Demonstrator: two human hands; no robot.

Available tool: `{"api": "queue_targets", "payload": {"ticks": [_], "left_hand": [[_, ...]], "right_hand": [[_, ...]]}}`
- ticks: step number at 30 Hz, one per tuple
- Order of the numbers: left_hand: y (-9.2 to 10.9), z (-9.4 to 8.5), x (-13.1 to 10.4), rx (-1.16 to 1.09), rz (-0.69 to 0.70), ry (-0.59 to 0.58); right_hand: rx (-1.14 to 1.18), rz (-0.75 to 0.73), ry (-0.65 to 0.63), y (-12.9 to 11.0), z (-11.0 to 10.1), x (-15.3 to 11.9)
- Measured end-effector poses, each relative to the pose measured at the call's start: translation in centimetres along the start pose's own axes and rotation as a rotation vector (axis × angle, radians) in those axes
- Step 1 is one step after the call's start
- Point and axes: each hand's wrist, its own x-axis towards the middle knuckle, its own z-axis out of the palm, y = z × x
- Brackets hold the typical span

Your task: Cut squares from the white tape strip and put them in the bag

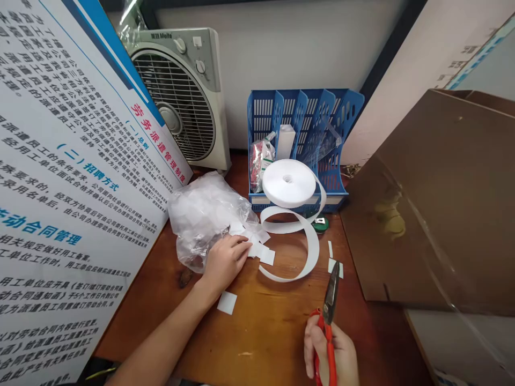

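My left hand rests at the mouth of a clear plastic bag, its fingertips on a pile of cut white squares; whether it pinches one is hidden. My right hand is wrapped round red-handled scissors, blades pointing away and closed. From a white roll of strip, a loose curl hangs down onto the table between my hands. One white square lies apart, below my left wrist. Another small white piece and a thin sliver lie by the scissor tips.
A blue file rack stands at the back, holding small packets and a white box. Beside it is a green object. A box fan and a printed board stand left; a brown cardboard box bounds the right.
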Motion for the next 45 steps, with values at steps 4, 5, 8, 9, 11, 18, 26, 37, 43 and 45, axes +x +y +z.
{"api": "queue_targets", "payload": {"ticks": [4,5,8,9,11,18,26,37,43,45], "left_hand": [[0.4,-0.2,0.1,0.011,0.011,0.023],[0.6,-0.3,0.0,0.012,0.011,0.024],[0.7,-0.5,0.0,0.008,0.016,0.017],[0.6,-0.6,-0.1,0.004,0.02,0.015],[0.5,-0.6,-0.1,-0.006,0.029,0.016],[0.1,-0.4,-0.2,-0.036,0.048,0.044],[0.3,-0.4,-0.2,-0.109,0.072,0.114],[1.1,-4.2,1.9,-0.196,-0.064,0.181],[1.7,-5.1,1.8,-0.198,-0.101,-0.035],[1.6,-5.2,1.6,-0.189,-0.117,-0.094]], "right_hand": [[0.005,-0.021,-0.032,0.2,-0.1,0.1],[0.006,-0.022,-0.032,0.2,-0.1,0.2],[0.008,-0.01,-0.011,0.3,0.0,0.2],[0.008,-0.006,-0.005,0.2,0.0,0.2],[0.004,-0.006,0.004,0.2,0.1,0.2],[0.002,-0.013,0.022,-0.2,0.4,0.1],[-0.008,-0.009,0.019,-0.1,0.2,0.1],[-0.041,-0.051,0.0,-0.1,0.0,0.2],[-0.046,-0.059,0.004,-0.1,0.1,0.2],[-0.05,-0.05,0.014,-0.1,0.1,0.2]]}}
